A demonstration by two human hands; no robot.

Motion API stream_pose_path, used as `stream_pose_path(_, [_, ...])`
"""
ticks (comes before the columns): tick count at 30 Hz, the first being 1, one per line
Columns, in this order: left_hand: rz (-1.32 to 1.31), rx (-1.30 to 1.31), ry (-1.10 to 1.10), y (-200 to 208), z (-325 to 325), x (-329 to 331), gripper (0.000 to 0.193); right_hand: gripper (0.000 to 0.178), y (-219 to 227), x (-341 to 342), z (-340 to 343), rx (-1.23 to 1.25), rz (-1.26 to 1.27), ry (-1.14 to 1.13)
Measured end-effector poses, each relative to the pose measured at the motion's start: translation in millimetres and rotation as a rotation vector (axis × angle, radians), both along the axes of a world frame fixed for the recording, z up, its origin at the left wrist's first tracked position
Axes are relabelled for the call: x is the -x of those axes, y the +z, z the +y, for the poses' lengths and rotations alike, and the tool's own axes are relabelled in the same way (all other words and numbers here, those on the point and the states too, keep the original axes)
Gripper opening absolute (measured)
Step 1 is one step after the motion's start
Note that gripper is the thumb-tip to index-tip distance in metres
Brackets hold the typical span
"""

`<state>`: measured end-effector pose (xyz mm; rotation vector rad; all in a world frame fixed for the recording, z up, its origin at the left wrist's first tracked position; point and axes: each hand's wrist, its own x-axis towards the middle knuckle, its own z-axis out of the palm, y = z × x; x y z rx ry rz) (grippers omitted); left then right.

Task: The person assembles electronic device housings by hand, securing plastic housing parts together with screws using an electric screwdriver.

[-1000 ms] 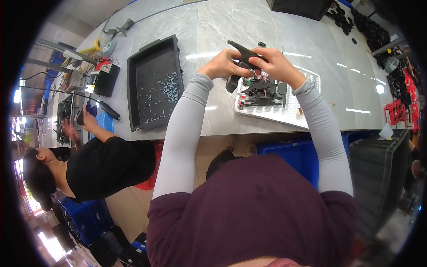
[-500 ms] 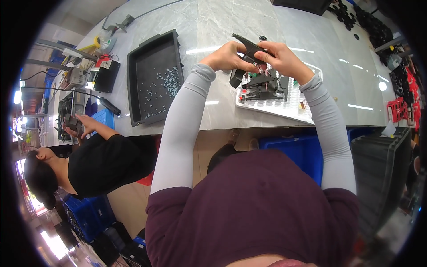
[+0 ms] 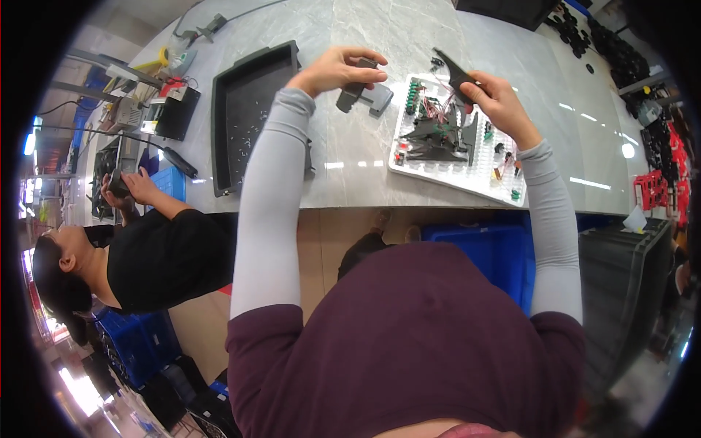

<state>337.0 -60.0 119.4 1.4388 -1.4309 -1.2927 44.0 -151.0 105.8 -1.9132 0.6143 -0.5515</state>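
Dark plastic parts, earlier held together, are now separated: left hand (image 3: 337, 69) grips a grey block (image 3: 363, 91); right hand (image 3: 496, 102) grips a black pointed piece (image 3: 453, 71) above the white tray (image 3: 467, 164).

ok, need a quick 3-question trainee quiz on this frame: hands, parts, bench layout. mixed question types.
1. True or false: the left hand and the right hand grip one and the same part.
2. What lies directly below the right hand? A) white pegged board with small components B) black rectangular plastic tray C) blue plastic crate
3. Fill in: the left hand holds a dark grey blocky plastic part; the right holds a thin black pointed ___ piece.

Key: 1 false, each hand holds its own part, apart from the other. 2 A. 3 plastic, as far as the view shows.
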Motion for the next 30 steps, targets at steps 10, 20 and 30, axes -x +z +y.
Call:
stream_pose_path(10, [0.706, -0.260, 0.578, -96, 7, -20, 0.053, 0.026, 72, 29, -3, -0.224, -0.229, -0.242])
stream_pose_path(20, [-1.085, -0.133, 0.266, -153, -64, 39, 0.080, 0.029, 87, 77, 30, -0.204, -0.209, -0.429])
stream_pose_path(30, [-1.008, -0.274, 0.295, -177, -86, 33, 0.085, 0.024, 54, 125, 30, -0.250, -0.088, -0.684])
